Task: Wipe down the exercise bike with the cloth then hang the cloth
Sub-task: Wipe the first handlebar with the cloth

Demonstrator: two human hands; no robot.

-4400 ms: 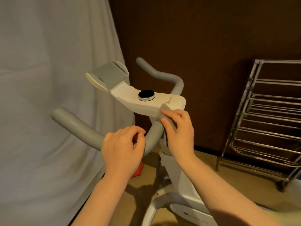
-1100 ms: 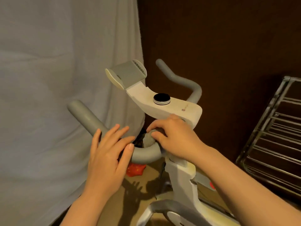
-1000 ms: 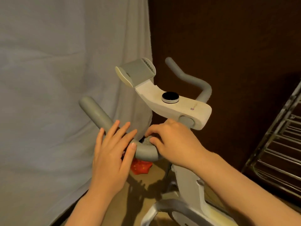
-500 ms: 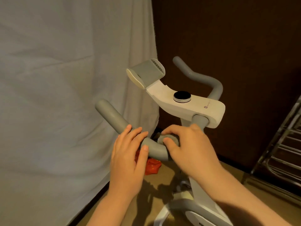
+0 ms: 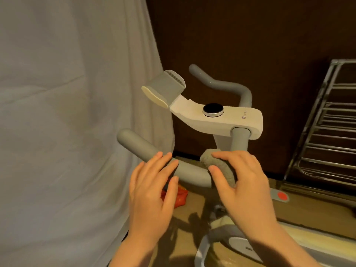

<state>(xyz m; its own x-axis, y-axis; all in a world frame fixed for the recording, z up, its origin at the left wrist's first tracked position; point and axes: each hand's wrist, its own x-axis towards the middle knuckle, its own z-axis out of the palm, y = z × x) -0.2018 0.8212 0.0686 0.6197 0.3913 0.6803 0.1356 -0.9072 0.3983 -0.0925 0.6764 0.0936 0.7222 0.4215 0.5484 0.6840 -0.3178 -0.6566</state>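
We look down at a white exercise bike (image 5: 217, 120) with grey handlebars. Our right hand (image 5: 244, 182) curls its fingers and thumb around a grey cloth (image 5: 217, 166), which is wrapped over the bend of the near handlebar (image 5: 188, 172) — just below the console with its round black dial (image 5: 213, 110). Our left hand (image 5: 152, 191) rests on the same bar with fingers straight, gripping nothing. A metal rack (image 5: 327, 135) stands to the right; a white sheet (image 5: 67, 112) hangs on the left.
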